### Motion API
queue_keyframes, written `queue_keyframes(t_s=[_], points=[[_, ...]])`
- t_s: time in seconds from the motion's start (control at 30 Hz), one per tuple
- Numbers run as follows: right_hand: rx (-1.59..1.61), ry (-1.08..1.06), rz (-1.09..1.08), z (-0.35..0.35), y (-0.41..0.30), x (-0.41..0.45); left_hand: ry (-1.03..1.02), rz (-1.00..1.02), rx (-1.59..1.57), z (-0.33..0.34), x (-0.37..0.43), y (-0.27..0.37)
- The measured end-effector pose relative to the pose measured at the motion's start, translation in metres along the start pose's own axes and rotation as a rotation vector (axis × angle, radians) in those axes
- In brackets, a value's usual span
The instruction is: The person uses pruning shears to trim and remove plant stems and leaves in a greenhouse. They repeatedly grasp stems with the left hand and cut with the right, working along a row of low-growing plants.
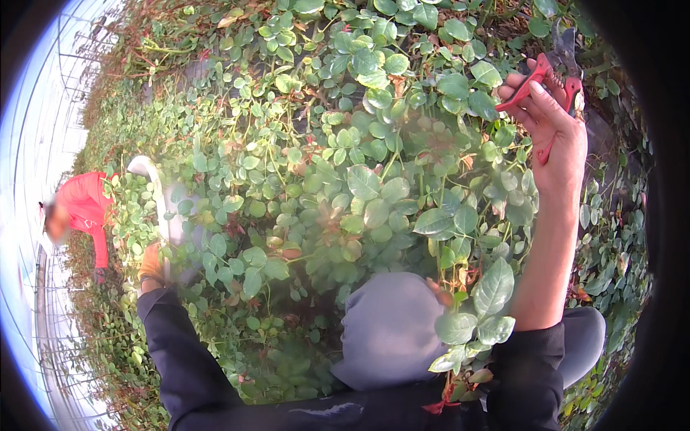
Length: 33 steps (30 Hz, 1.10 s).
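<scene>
My right hand [555, 124], bare, is raised at the upper right and holds red-handled pruning shears [558, 70]. Their handles are spread apart with a spring between them, and the dark metal blades point up and away from me. Out to the left, my left hand [152, 264] wears an orange glove. It is at the lower end of a white curved object [157, 194] and appears to grip it; the fingers are mostly hidden. Dense rose foliage [372, 188] fills the space between my hands. One leafy rose shoot [490, 301] rises close to my right forearm.
My grey-clad knee [396, 323] is bent among the leaves. At the far left, a person in a red top [86, 204] leans over the plants. Beyond them stands a greenhouse frame [70, 70] with pale sheeting. Dark ground cover [598, 140] shows beside my right wrist.
</scene>
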State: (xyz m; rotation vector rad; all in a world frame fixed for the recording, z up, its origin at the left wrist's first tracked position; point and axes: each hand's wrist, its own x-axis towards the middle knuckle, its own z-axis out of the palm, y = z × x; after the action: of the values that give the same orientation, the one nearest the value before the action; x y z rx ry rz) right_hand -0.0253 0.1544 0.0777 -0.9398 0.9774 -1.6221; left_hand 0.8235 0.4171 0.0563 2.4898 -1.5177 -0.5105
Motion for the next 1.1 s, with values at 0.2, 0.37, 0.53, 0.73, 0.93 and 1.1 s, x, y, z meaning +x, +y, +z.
queue_keyframes(t_s=[0.2, 0.37, 0.53, 0.73, 0.93, 1.1], points=[[-0.031, -0.062, 0.060, -0.001, 0.001, -0.001, -0.057, -0.031, 0.185, 0.014, -0.003, 0.037], [0.019, -0.008, 0.071, -0.009, -0.004, 0.007, 0.554, -0.225, -0.366, 0.017, -0.050, 0.115], [0.120, 0.022, 0.053, -0.008, -0.003, 0.009, 0.953, -0.098, -0.469, -0.023, -0.097, 0.190], [0.167, 0.062, 0.215, 0.000, 0.032, -0.011, 0.801, 0.079, -0.446, -0.047, -0.112, 0.330], [0.177, 0.002, 0.492, -0.001, 0.073, -0.019, 0.389, 0.517, -0.288, 0.020, -0.087, 0.509], [0.228, 0.070, 0.543, -0.011, 0.076, -0.020, -0.087, 0.657, -0.719, 0.111, -0.067, 0.640]])
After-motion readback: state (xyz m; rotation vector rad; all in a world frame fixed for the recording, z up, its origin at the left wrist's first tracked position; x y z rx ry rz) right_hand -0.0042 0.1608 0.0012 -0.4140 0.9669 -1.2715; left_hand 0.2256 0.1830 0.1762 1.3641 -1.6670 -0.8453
